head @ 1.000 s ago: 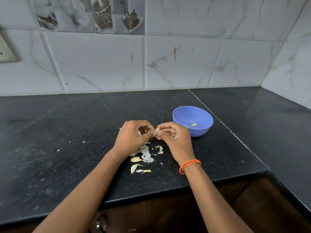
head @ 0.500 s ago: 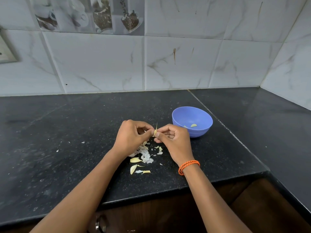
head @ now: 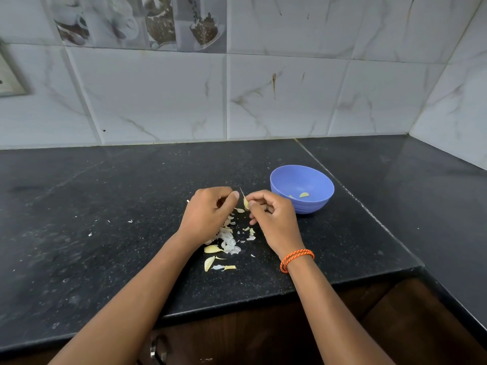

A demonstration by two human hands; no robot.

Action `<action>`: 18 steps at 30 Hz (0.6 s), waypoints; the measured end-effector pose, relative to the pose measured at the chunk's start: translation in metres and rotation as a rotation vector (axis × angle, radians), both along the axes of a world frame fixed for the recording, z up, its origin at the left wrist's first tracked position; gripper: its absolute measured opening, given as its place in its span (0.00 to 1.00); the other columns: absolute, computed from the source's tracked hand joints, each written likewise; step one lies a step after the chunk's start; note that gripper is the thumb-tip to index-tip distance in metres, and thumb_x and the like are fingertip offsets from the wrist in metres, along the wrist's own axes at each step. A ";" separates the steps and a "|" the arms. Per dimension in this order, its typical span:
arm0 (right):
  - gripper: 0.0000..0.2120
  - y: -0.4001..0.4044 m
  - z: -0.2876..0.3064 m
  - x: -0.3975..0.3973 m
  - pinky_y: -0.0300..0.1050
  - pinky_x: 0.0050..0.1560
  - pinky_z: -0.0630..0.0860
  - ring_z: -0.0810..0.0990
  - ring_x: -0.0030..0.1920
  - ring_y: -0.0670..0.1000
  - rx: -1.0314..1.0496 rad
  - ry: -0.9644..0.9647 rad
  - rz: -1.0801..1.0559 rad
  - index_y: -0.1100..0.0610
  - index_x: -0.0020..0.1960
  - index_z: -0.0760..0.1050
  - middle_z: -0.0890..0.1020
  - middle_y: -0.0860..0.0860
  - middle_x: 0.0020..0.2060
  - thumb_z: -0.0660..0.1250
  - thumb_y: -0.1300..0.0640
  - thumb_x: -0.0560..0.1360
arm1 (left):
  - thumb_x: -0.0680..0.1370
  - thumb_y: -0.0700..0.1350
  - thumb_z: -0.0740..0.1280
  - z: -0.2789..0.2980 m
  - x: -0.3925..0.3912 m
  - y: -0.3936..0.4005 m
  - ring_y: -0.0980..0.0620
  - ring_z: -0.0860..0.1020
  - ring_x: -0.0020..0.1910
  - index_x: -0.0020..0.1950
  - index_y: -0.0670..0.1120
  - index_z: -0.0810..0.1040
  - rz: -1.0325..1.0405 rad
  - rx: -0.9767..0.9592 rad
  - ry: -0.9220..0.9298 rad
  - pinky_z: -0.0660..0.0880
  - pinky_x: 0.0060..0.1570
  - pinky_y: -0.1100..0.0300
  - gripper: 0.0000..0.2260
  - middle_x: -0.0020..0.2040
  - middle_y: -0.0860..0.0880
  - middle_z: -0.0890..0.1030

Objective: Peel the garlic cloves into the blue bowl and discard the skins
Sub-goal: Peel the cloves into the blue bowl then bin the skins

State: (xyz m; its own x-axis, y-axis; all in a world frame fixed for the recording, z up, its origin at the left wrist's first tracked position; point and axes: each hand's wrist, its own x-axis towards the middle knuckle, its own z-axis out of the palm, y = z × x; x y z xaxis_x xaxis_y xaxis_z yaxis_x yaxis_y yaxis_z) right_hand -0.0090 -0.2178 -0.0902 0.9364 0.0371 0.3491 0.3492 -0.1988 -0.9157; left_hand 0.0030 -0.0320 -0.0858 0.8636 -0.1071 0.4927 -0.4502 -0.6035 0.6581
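Since the earlier frame the hands have drawn slightly apart at frame centre. The right hand (head: 274,217) pinches the garlic clove (head: 246,203); the left hand (head: 208,214) is curled, its thumb near the clove's skin. The blue bowl (head: 302,189), right of centre on the desk (head: 105,206), holds peeled cloves (head: 303,195).

A black speckled stone counter (head: 110,212) fills the scene and turns a corner at the far right. A seam (head: 350,192) crosses it diagonally. White marble-look wall tiles (head: 158,96) back it, with a printed picture tile (head: 158,19) at the top left. Dark wooden cabinet fronts (head: 263,335) run beneath, one bearing a metal handle (head: 158,349).
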 end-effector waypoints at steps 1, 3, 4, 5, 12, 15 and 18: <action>0.07 0.000 -0.001 0.001 0.42 0.41 0.83 0.86 0.40 0.50 -0.002 0.002 -0.009 0.57 0.53 0.85 0.87 0.49 0.41 0.69 0.64 0.82 | 0.85 0.53 0.67 -0.001 0.001 0.001 0.56 0.71 0.28 0.37 0.51 0.76 -0.004 0.020 -0.003 0.71 0.33 0.50 0.17 0.30 0.52 0.76; 0.06 0.000 -0.001 0.001 0.43 0.41 0.84 0.86 0.40 0.50 0.011 0.003 -0.019 0.57 0.53 0.85 0.87 0.49 0.41 0.69 0.64 0.82 | 0.83 0.50 0.73 -0.001 0.001 0.002 0.54 0.80 0.34 0.48 0.56 0.82 -0.062 0.024 0.005 0.77 0.37 0.52 0.05 0.37 0.56 0.83; 0.06 0.000 -0.001 0.001 0.44 0.42 0.84 0.87 0.41 0.51 0.019 0.001 -0.019 0.58 0.53 0.84 0.87 0.50 0.41 0.69 0.64 0.82 | 0.81 0.48 0.75 -0.001 0.000 0.002 0.53 0.82 0.38 0.53 0.57 0.84 -0.093 0.011 0.011 0.79 0.41 0.55 0.04 0.41 0.56 0.85; 0.05 0.000 -0.001 0.000 0.45 0.43 0.85 0.87 0.41 0.52 0.025 -0.003 -0.015 0.58 0.52 0.84 0.88 0.51 0.41 0.70 0.65 0.82 | 0.81 0.47 0.76 0.000 -0.001 0.000 0.52 0.83 0.40 0.55 0.56 0.85 -0.124 -0.020 0.016 0.79 0.43 0.58 0.06 0.44 0.56 0.86; 0.03 -0.001 -0.001 -0.001 0.49 0.47 0.86 0.88 0.41 0.54 0.049 -0.024 0.015 0.61 0.52 0.83 0.89 0.53 0.41 0.70 0.66 0.81 | 0.79 0.46 0.79 0.002 -0.001 0.000 0.50 0.86 0.39 0.47 0.49 0.88 -0.144 -0.146 0.052 0.84 0.44 0.53 0.03 0.43 0.52 0.88; 0.03 0.000 0.001 -0.003 0.50 0.47 0.87 0.89 0.43 0.54 0.078 -0.020 0.051 0.61 0.54 0.83 0.89 0.53 0.43 0.70 0.64 0.82 | 0.79 0.44 0.79 0.004 -0.003 -0.001 0.48 0.86 0.39 0.47 0.47 0.88 -0.157 -0.206 0.051 0.85 0.45 0.47 0.02 0.43 0.50 0.88; 0.05 0.000 0.002 -0.003 0.49 0.46 0.86 0.88 0.43 0.55 0.088 0.005 0.086 0.62 0.57 0.82 0.89 0.53 0.45 0.71 0.62 0.82 | 0.79 0.43 0.79 0.006 -0.004 0.000 0.48 0.87 0.41 0.48 0.46 0.89 -0.151 -0.244 0.059 0.86 0.45 0.46 0.01 0.45 0.51 0.89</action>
State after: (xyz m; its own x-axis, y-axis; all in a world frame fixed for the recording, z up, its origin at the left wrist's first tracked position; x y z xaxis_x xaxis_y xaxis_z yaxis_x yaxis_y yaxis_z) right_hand -0.0120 -0.2183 -0.0878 0.9328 0.0866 0.3499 0.3570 -0.0871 -0.9300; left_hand -0.0010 -0.0320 -0.0798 0.8750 -0.1214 0.4687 -0.4794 -0.3535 0.8033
